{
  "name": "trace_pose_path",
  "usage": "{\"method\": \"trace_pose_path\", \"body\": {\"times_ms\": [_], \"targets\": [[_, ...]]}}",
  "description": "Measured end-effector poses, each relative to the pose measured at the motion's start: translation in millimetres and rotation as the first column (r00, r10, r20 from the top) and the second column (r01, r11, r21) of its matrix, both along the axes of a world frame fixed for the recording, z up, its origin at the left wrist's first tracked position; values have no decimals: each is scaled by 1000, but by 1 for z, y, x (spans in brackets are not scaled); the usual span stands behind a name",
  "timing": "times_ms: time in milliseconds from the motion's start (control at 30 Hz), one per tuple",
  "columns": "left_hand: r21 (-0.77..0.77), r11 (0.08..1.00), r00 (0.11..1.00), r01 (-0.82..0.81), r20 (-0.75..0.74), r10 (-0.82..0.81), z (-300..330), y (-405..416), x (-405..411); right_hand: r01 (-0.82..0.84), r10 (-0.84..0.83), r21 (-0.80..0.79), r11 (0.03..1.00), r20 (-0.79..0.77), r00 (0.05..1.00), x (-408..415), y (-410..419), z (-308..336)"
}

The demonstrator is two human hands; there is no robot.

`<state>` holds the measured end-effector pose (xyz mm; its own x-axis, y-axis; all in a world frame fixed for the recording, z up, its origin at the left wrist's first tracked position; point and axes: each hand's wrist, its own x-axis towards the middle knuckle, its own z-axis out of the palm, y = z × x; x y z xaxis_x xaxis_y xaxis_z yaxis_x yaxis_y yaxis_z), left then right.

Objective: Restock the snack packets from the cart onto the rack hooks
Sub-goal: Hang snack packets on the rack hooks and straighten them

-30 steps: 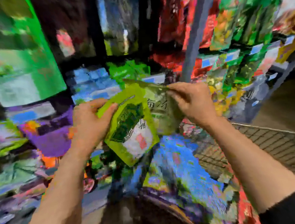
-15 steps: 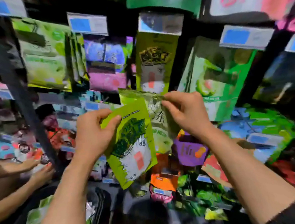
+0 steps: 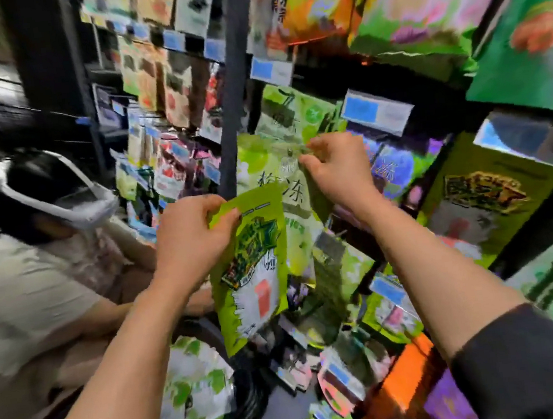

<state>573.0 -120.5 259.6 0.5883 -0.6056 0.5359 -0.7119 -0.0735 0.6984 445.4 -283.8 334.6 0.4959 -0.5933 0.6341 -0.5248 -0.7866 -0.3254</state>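
While hands pinch two packets, left hand (image 3: 189, 240) lime packet (image 3: 251, 274), right hand (image 3: 339, 171) "冻" packet (image 3: 286, 187)

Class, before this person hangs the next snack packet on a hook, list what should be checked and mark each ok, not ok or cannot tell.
1. Left hand grips the lime packet: ok.
2. Right hand pinches the top of the pale green packet: ok.
3. The two packets are separated: not ok, they overlap.
4. Hanging hole is lined up with a hook: cannot tell.
5. Seated person is clear of the hands: ok.
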Motion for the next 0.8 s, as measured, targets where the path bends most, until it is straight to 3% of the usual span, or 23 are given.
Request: {"method": "trace_pose_path", "body": {"times_ms": [300,400,533,800], "targets": [[-19,996,989,-92,113,93,34,-42,51,94,-103,119,988,71,992,78,-37,30],[-33,998,994,-51,96,54,39,-53,70,140,-160,163,977,118,980,95,-51,34],[-66,997,998,41,42,-38,40,-63,90,252,-264,173,952,48,963,110,-66,40],[-111,988,994,103,32,-100,42,-78,115,209,-279,344,915,168,945,128,-96,33]]}}
